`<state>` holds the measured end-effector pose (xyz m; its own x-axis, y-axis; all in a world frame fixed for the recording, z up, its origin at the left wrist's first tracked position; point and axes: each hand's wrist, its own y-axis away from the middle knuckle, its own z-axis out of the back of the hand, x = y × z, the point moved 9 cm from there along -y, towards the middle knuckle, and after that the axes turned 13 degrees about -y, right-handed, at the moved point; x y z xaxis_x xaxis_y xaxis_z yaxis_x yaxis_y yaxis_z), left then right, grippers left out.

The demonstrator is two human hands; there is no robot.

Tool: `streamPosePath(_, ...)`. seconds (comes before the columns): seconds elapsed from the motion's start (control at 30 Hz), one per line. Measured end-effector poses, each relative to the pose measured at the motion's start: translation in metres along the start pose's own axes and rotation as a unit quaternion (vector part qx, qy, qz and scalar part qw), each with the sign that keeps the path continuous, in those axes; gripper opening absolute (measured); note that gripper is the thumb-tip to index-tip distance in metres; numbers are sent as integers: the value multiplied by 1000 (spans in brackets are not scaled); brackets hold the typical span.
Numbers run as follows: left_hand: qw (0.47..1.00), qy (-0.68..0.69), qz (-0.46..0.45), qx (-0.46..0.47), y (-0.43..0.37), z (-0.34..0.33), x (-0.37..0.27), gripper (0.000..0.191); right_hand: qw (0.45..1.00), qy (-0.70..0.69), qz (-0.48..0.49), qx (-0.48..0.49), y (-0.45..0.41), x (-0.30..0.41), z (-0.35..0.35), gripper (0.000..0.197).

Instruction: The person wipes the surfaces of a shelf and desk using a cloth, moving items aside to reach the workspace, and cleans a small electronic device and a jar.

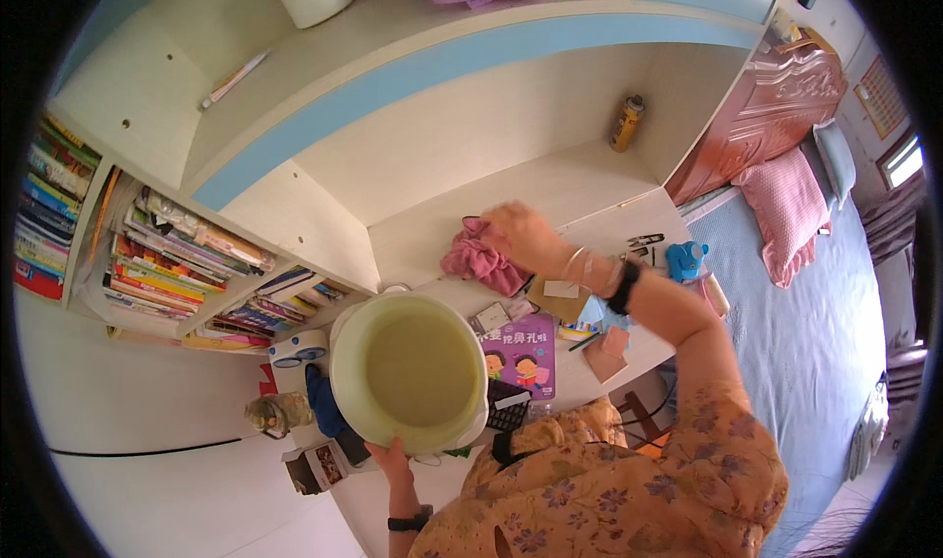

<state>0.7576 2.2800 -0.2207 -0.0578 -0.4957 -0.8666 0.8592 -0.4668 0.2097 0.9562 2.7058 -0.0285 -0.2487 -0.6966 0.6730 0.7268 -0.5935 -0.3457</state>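
Note:
A pale bucket (pixel 350 337) of cloudy water stands over the left part of the desk, and my left hand (pixel 394 458) holds its near rim, fingers partly hidden. My right hand (pixel 519 237) is on a crumpled pink cloth (pixel 482 259) lying on the desk at the foot of the shelf unit. Its fingers are blurred and partly hidden, so whether they grip the cloth is unclear. Right of the bucket lies a purple picture book (pixel 541 344), with a black keyboard (pixel 508 403) just below it.
A yellow spray can (pixel 626 123) stands in the shelf niche. Papers (pixel 608 355) and a blue elephant-shaped object (pixel 686 260) are on the desk's right. At left are bookshelves (pixel 169 263), a glass jar (pixel 276 414) and a small open box (pixel 317 469). A bed (pixel 796 337) adjoins at right.

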Motion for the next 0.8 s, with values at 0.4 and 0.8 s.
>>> streamPosePath(0.4,982,132,136,2,47,-9,-13,66,970,154,-167,-82,1,-135,-152,21)
streamPosePath(0.8,984,131,125,-3,51,-14,-23,64,934,-306,-162,-91,20,-134,-67,11)
